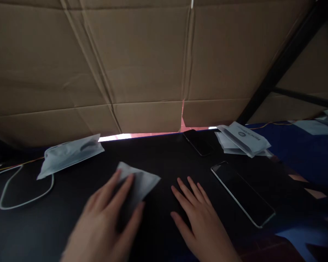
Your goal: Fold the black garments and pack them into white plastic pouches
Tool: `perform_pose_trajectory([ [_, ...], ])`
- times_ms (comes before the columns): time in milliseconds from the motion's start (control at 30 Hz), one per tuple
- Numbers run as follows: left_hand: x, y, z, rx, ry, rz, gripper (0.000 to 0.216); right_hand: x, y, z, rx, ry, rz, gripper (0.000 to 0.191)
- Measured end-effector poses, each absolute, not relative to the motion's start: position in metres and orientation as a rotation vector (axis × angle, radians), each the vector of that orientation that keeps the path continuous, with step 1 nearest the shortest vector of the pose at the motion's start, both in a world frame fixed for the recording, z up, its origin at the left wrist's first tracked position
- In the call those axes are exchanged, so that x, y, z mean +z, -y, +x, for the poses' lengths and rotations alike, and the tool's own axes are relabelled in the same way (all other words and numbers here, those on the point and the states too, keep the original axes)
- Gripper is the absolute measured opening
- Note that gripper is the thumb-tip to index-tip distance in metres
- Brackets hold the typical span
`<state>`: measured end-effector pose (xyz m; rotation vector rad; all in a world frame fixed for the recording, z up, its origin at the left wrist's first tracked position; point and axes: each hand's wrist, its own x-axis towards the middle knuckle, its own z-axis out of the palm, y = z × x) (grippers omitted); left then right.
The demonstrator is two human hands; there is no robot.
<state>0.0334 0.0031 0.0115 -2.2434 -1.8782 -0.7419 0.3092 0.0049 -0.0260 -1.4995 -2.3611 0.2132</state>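
My left hand [106,222] lies on a small white packet [142,182] on the black table top [158,156], fingers stretched over its near side. My right hand [199,218] rests flat on the table beside it, fingers spread, holding nothing. A phone with a silver rim [242,193] lies face up just right of my right hand. A second dark phone [198,142] lies farther back near the cardboard wall.
A cardboard wall [142,62] stands along the table's far edge. A white plastic bag [71,154] and a white cable [24,193] lie at left. A stack of white packets [242,140] sits at back right, more packets [317,125] on a blue surface beyond.
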Motion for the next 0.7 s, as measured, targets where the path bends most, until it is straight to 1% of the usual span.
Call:
perform_pose_trajectory([
  [100,0.006,-0.016,0.09,-0.647,1.835,-2.216,0.059,-0.03,-0.006,0.311,0.16,2.381,-1.481,0.056],
  [167,0.003,-0.015,0.097,-0.66,1.8,-2.218,0.058,-0.032,-0.007,0.312,0.139,2.38,-1.466,0.056],
  [267,0.005,0.0,0.069,-0.703,1.521,-2.374,0.06,-0.034,-0.008,0.312,0.123,2.372,-1.426,0.057],
  [333,0.004,0.011,0.04,-0.63,1.238,-2.541,0.062,-0.034,-0.008,0.313,0.119,2.358,-1.405,0.056],
  [400,0.002,0.019,0.018,-0.522,1.007,-2.666,0.058,-0.031,-0.008,0.313,0.108,2.328,-1.391,0.053],
  [467,-0.001,0.022,0.007,-0.449,0.901,-2.697,0.059,-0.027,-0.007,0.313,0.104,2.317,-1.323,0.048],
  [567,-0.001,0.021,0.009,-0.39,0.879,-2.646,0.059,-0.018,-0.004,0.31,0.105,2.364,-1.027,0.039],
  [633,0.0,0.022,0.016,-0.436,0.88,-2.612,0.051,-0.012,-0.001,0.305,0.075,2.39,-0.791,0.027],
  [700,0.001,0.025,0.022,-0.549,0.884,-2.604,0.04,-0.007,0.003,0.298,0.041,2.39,-0.672,0.017],
])
